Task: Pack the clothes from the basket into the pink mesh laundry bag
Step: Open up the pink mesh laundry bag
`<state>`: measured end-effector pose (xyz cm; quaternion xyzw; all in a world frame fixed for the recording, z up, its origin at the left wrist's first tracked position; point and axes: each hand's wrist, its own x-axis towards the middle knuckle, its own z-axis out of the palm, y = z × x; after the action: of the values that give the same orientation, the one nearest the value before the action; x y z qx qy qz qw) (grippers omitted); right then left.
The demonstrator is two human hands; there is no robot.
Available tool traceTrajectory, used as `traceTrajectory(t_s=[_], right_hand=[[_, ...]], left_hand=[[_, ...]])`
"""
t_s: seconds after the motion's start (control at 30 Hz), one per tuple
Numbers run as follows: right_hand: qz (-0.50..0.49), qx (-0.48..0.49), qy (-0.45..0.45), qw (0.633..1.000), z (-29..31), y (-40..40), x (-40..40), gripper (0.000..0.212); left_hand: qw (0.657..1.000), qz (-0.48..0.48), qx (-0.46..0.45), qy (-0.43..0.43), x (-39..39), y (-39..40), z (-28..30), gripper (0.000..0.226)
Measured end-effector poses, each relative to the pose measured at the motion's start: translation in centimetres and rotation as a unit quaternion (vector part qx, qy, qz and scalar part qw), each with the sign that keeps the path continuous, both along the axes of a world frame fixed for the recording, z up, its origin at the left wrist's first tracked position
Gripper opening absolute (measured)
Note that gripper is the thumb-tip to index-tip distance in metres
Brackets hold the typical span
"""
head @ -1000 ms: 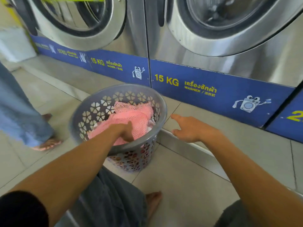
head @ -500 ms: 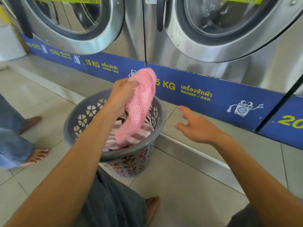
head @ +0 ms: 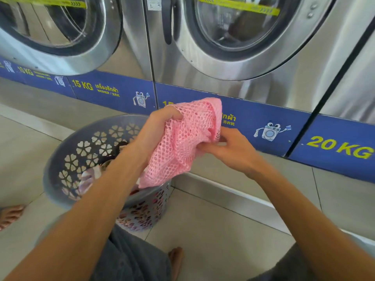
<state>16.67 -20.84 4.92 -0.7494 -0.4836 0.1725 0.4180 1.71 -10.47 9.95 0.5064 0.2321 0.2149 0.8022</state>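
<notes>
Both hands are on the pink mesh laundry bag (head: 182, 138), held up in the air just right of and above the grey basket (head: 60, 159). The left hand (head: 156, 130) has its grip closed in a fist around a bunched upper corner of the mesh; the right hand (head: 229, 151) pinches the bag's right edge with curled fingers, so neither grip is free. The bag hangs crumpled, its long axis running from the top right down to the lower left, with its lowest corner drooping over the basket's near-right rim. Its mouth is not visible as an opening — it looks bunched shut, so finding and spreading it is likely the step in hand.

The clothes (head: 89, 175) lie in the basket, below and to the left of both hands, partly hidden behind the left forearm. The left hand is the nearer one to them, so it would probably reach down while the right holds the bag open.
</notes>
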Motion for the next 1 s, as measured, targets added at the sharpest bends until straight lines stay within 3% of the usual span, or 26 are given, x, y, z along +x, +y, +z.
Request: traceTrajectory(t_s=[0.17, 0.2, 0.27, 0.33, 0.43, 0.53, 0.6, 0.73, 0.9, 1.0], right_hand=[[-0.103, -0.008, -0.012, 0.995, -0.4, -1.5, 2.5, 0.013], [-0.119, -0.001, -0.001, 0.993, -0.4, -1.8, 3.0, 0.015], [-0.145, 0.002, 0.000, 0.989, -0.4, -2.6, 4.1, 0.022], [-0.151, -0.043, -0.038, 0.987, -0.9, -3.5, 5.1, 0.025], [-0.105, -0.197, -0.142, 0.964, -2.7, -4.8, 6.2, 0.024], [-0.040, -0.277, -0.209, 0.937, -4.3, -5.1, 6.4, 0.022], [0.015, -0.334, -0.200, 0.921, -4.6, -5.0, 6.2, 0.024], [0.101, -0.441, -0.152, 0.879, -5.3, -4.8, 5.4, 0.053], [0.116, -0.431, -0.131, 0.885, -5.2, -4.4, 4.8, 0.066], [0.078, -0.368, -0.137, 0.916, -5.4, -4.0, 4.5, 0.059]], left_hand=[[0.997, -0.060, 0.040, 0.041, 1.3, 0.5, -1.2, 0.032], [0.994, -0.070, 0.065, 0.057, 1.6, 0.3, -1.4, 0.034], [0.976, -0.070, 0.171, 0.113, 2.4, 0.6, -2.5, 0.018], [0.933, -0.084, 0.293, 0.193, 3.0, 0.5, -3.5, 0.031], [0.864, -0.176, 0.383, 0.277, 3.6, 0.0, -5.3, 0.046], [0.767, -0.205, 0.493, 0.357, 3.7, -0.3, -6.8, 0.061], [0.741, -0.177, 0.534, 0.368, 3.9, -0.1, -7.5, 0.049], [0.781, -0.117, 0.525, 0.318, 3.8, 0.8, -8.3, 0.011], [0.796, -0.087, 0.524, 0.290, 3.9, 1.1, -9.4, 0.014], [0.835, -0.115, 0.471, 0.260, 4.2, 0.9, -9.5, 0.021]])
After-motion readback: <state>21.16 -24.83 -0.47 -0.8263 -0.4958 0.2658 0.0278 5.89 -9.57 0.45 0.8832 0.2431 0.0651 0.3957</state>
